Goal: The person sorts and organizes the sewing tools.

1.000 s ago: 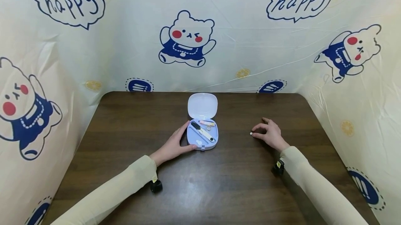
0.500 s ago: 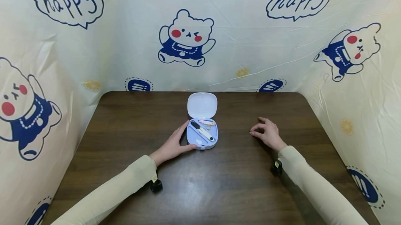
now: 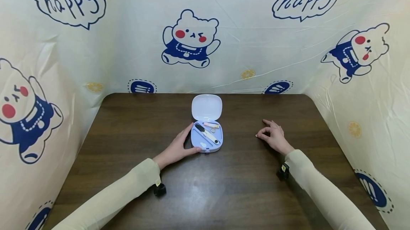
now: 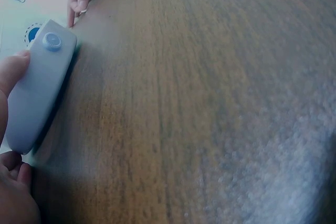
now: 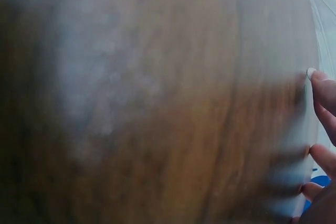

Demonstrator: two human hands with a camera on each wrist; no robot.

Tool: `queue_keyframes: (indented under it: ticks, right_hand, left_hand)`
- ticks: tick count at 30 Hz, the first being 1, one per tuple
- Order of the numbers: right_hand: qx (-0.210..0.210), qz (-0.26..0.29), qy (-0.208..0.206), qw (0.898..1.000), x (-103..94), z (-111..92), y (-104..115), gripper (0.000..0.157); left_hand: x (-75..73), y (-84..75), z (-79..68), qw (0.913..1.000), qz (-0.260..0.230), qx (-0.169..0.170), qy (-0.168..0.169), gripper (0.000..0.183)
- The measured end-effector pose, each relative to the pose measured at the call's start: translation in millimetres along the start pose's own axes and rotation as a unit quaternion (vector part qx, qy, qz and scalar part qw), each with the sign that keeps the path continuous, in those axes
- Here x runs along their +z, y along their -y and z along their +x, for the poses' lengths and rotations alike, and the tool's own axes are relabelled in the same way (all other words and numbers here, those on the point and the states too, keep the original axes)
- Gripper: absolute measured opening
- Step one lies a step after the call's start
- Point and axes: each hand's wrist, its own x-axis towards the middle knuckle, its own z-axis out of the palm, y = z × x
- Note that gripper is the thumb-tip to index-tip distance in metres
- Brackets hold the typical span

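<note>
A small light-blue case (image 3: 199, 138) sits on the table with its white lid (image 3: 206, 107) raised at the back. Inside lie a black-and-white slim tool (image 3: 209, 137), a small pink-and-yellow item (image 3: 211, 125) and a little ring-shaped thing (image 3: 213, 130). My left hand (image 3: 174, 150) grips the case from its left, thumb at the front edge and fingers along the side; the left wrist view shows the thumb (image 4: 14, 69) on the case's wall. Off to the right, my right hand (image 3: 274, 138) pinches a tiny white piece (image 5: 311, 72) between thumb and index finger, low over the table.
The brown wooden table (image 3: 224, 194) runs back to a curtain (image 3: 243, 20) printed with bears and "happy" bubbles, which also hangs at both sides. A black wrist camera (image 3: 159, 190) sits under the left sleeve and another camera (image 3: 283, 171) under the right.
My right hand has shifted slightly left and turned a little, and less of the white piece shows at its fingertips. The left hand and the case stay put.
</note>
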Motion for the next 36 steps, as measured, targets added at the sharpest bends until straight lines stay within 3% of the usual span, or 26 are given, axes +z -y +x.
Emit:
queue_keyframes:
  ticks: [15, 23, 28, 36]
  right_hand:
    - [-0.043, 0.005, -0.040, 0.998, 5.6, 1, 2, 0.005]
    - [-0.044, 0.043, -0.065, 0.996, 9.9, 2, 9, 0.006]
    - [-0.071, 0.047, -0.093, 0.992, 16.0, 1, 21, 0.005]
    - [-0.103, 0.063, -0.084, 0.989, 23.4, 0, 50, 0.005]
  left_hand:
    - [-1.3, -2.8, 0.2, 1.0000, -0.002, 0.001, -0.004, 0.110]
    - [-0.4, -2.9, -0.2, 1.0000, -0.002, 0.001, 0.000, 0.111]
    - [-1.1, -3.2, -0.2, 1.0000, -0.002, -0.005, -0.001, 0.110]
    - [-1.3, -3.3, -1.4, 1.0000, 0.000, -0.007, 0.000, 0.110]
